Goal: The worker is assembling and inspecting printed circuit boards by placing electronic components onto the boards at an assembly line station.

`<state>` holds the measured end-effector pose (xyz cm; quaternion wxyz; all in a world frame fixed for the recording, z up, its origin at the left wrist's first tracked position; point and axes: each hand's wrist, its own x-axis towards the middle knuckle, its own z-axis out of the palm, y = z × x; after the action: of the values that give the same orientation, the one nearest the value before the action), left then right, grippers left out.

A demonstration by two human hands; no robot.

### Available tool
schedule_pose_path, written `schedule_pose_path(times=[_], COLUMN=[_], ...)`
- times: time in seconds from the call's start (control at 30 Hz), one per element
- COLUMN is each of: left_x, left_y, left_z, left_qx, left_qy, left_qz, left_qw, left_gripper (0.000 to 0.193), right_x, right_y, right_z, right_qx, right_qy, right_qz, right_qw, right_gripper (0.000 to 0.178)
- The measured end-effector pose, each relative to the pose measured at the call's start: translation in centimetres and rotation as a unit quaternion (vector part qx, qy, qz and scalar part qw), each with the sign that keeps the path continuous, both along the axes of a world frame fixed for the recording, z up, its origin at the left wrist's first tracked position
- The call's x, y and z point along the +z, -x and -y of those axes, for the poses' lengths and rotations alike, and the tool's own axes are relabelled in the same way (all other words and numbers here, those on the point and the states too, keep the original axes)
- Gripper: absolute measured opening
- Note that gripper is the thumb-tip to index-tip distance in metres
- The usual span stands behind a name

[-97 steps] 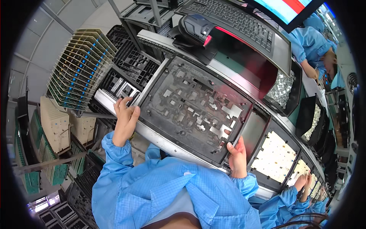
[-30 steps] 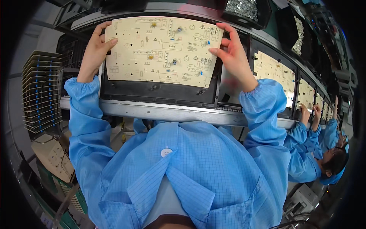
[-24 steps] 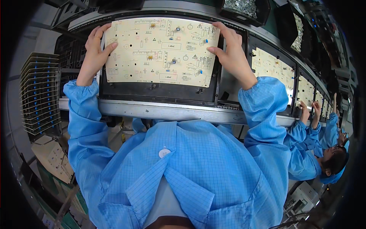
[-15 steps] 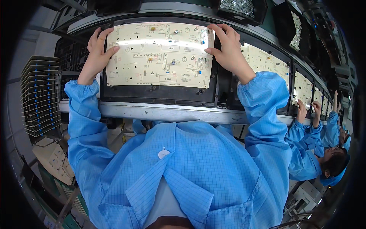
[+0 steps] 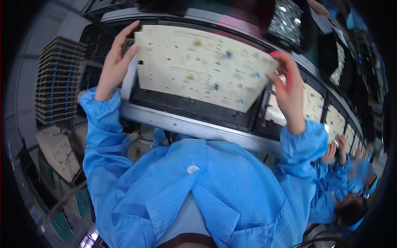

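A cream circuit board with small yellow and blue parts lies over a black tray-like frame before me, blurred by motion. At its left edge is my left hand, open, with the fingers stretched out and the thumb tip beside the edge. Whether that thumb touches the board I cannot tell. My right hand is closed at the board's far right corner, the thumb near the edge and the fingers bent around the corner. The fingertips there are smeared.
A metal rail runs along the near side. More boards lie in frames to the right, beside a co-worker's hands. A stack of boards stands at left. Beyond the line is a black bin of shiny parts.
The view has turned, shifting the scene right and tilting it. My left fingers have come off the board's left edge and stretched out. The right hand stays at the far right corner.
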<state>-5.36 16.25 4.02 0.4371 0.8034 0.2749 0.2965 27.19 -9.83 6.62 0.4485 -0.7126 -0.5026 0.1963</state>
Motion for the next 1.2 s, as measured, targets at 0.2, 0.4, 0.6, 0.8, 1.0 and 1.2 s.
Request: schedule_pose_path(times=[0.2,0.4,0.6,0.8,1.0,1.2], left_x=[-2.9,-2.4,-1.5,-1.4,-2.0,-2.6], left_y=[5.2,4.5,3.2,3.6,4.2,3.9], left_z=[-2.8,-1.2,-1.1,-1.5,-2.1,-3.3], left_qx=[0.013,-0.007,-0.034,-0.078,-0.128,-0.047], left_qy=[0.053,0.079,0.001,0.041,-0.025,0.06], left_qz=[-0.088,-0.13,-0.215,-0.219,-0.209,-0.063], left_qw=[0.995,0.988,0.976,0.972,0.969,0.995], left_gripper=[0.043,0.032,0.047,0.06,0.054,0.049], right_x=[1.6,3.6,3.1,2.6,3.4,-0.9], right_y=[2.9,5.8,6.3,5.9,4.7,-1.1], right_z=[5.7,7.3,8.1,8.0,6.3,2.4], right_qx=[0.028,0.123,0.136,0.121,0.111,0.024], right_qy=[-0.082,-0.126,-0.128,-0.137,-0.088,-0.073], right_qz=[0.013,0.134,0.138,0.135,0.105,0.0], right_qw=[0.996,0.975,0.973,0.974,0.984,0.997], right_gripper=[0.029,0.029,0.03,0.024,0.022,0.03])
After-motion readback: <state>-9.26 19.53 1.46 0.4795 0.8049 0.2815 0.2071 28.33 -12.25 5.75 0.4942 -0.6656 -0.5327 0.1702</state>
